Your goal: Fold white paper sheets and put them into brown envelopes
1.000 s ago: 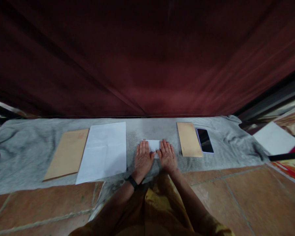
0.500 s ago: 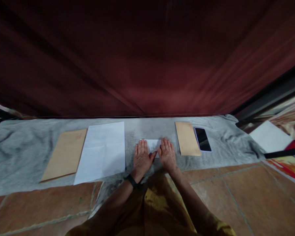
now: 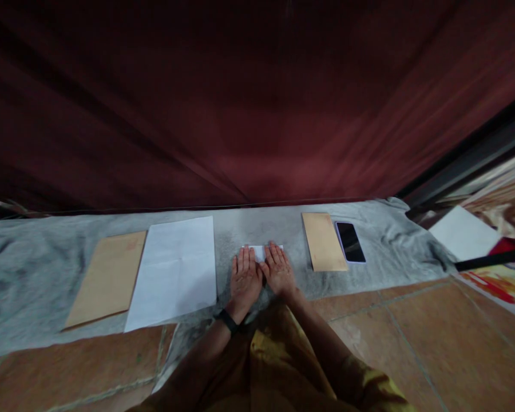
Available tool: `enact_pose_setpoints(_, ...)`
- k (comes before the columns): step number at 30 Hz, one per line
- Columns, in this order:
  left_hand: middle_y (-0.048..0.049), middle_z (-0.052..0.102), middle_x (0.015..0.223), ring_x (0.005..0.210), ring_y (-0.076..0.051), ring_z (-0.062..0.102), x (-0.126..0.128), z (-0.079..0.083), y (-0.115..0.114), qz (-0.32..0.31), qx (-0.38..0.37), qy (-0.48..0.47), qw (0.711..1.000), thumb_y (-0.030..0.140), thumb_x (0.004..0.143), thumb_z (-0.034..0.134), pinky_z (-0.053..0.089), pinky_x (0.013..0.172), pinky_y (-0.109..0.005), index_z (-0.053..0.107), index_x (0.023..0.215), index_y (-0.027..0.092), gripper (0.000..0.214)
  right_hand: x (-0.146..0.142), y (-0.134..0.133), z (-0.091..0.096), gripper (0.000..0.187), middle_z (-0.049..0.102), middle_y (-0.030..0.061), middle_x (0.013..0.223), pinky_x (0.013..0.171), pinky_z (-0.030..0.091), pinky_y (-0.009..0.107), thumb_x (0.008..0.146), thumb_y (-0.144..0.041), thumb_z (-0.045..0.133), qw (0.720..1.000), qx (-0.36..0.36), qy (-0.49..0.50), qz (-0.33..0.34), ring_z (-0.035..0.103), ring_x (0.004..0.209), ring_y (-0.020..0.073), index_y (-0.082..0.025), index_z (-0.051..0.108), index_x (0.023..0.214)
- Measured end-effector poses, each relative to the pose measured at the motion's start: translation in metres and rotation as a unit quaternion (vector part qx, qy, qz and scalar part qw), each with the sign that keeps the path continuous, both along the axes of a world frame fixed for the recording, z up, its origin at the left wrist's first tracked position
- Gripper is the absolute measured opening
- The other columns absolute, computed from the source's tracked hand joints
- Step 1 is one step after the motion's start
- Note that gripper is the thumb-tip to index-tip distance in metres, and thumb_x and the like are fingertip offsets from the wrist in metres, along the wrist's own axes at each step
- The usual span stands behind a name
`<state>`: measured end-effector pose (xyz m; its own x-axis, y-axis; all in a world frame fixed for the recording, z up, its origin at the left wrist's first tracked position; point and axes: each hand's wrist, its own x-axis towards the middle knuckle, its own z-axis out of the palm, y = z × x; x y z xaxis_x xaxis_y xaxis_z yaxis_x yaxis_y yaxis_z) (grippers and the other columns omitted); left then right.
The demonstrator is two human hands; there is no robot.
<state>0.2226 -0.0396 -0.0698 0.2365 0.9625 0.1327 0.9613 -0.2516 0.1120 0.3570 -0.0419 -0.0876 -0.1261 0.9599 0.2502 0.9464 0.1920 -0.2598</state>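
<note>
Both of my hands lie flat, fingers stretched out, on a small folded white paper [image 3: 260, 250] on the grey cloth [image 3: 38, 257]. My left hand [image 3: 244, 278], with a dark band at the wrist, covers the paper's left part. My right hand [image 3: 277, 270] sits beside it, thumbs close together, covering the right part. Only the paper's far edge shows beyond my fingertips.
A large white sheet [image 3: 174, 271] and a brown envelope [image 3: 106, 278] lie to the left. A second brown envelope [image 3: 323, 241] and a dark phone [image 3: 351, 242] lie to the right. A dark red curtain [image 3: 257, 103] hangs behind. Tiled floor [image 3: 412, 337] runs in front.
My hands have drawn closer together over the folded paper, so less of it shows. The view has shifted slightly.
</note>
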Motion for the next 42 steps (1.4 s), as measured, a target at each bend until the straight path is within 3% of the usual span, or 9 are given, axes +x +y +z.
enact_pose_setpoints(9, -0.0184, 0.035, 0.163, 0.154, -0.030, 0.028, -0.012, -0.001, -0.004, 0.018, 0.026, -0.023, 0.999, 0.031, 0.102, 0.035, 0.027, 0.125, -0.052, 0.033, 0.157, 0.006, 0.061, 0.002, -0.002, -0.001, 0.056, 0.032, 0.0194, 0.165, 0.120, 0.030, 0.051, 0.105, -0.037, 0.047, 0.999, 0.036, -0.022, -0.028, 0.034, 0.150, 0.0320, -0.014, 0.042, 0.156)
enact_pose_setpoints(16, -0.0211, 0.034, 0.163, 0.154, -0.031, 0.028, -0.021, 0.001, -0.009, 0.032, 0.044, -0.043, 0.998, 0.028, 0.102, 0.033, 0.029, 0.124, -0.052, 0.034, 0.156, 0.002, 0.060, 0.004, -0.004, -0.004, 0.057, 0.034, 0.0233, 0.163, 0.118, 0.032, 0.053, 0.104, -0.040, 0.048, 0.997, 0.054, -0.028, -0.042, 0.035, 0.149, 0.0350, -0.012, 0.044, 0.154)
enact_pose_setpoints(23, -0.0165, 0.036, 0.164, 0.155, -0.028, 0.025, -0.007, 0.005, 0.000, -0.098, 0.019, -0.056, 0.993, 0.024, 0.103, 0.033, 0.030, 0.125, -0.049, 0.040, 0.154, 0.006, 0.055, 0.004, -0.003, -0.005, 0.055, 0.033, 0.0216, 0.164, 0.118, 0.032, 0.053, 0.105, -0.037, 0.046, 0.997, 0.052, -0.025, -0.042, 0.035, 0.149, 0.0339, -0.014, 0.043, 0.154)
enact_pose_setpoints(33, -0.0218, 0.032, 0.164, 0.155, -0.030, 0.024, -0.010, -0.003, -0.001, -0.047, 0.022, -0.044, 0.998, 0.033, 0.102, 0.035, 0.028, 0.125, -0.051, 0.031, 0.157, 0.001, 0.064, 0.014, -0.004, -0.006, 0.056, 0.036, 0.0205, 0.163, 0.119, 0.032, 0.050, 0.106, -0.040, 0.044, 0.997, 0.055, -0.037, -0.026, 0.037, 0.148, 0.0324, -0.013, 0.042, 0.155)
enact_pose_setpoints(42, -0.0230, 0.036, 0.162, 0.155, -0.031, 0.026, -0.012, -0.002, -0.002, -0.044, 0.030, -0.048, 0.997, 0.048, 0.101, 0.039, 0.027, 0.124, -0.053, 0.031, 0.157, 0.003, 0.073, 0.027, -0.008, -0.001, 0.060, 0.042, 0.0172, 0.160, 0.120, 0.030, 0.049, 0.107, -0.042, 0.039, 0.998, 0.042, -0.044, -0.033, 0.039, 0.148, 0.0301, -0.011, 0.036, 0.158)
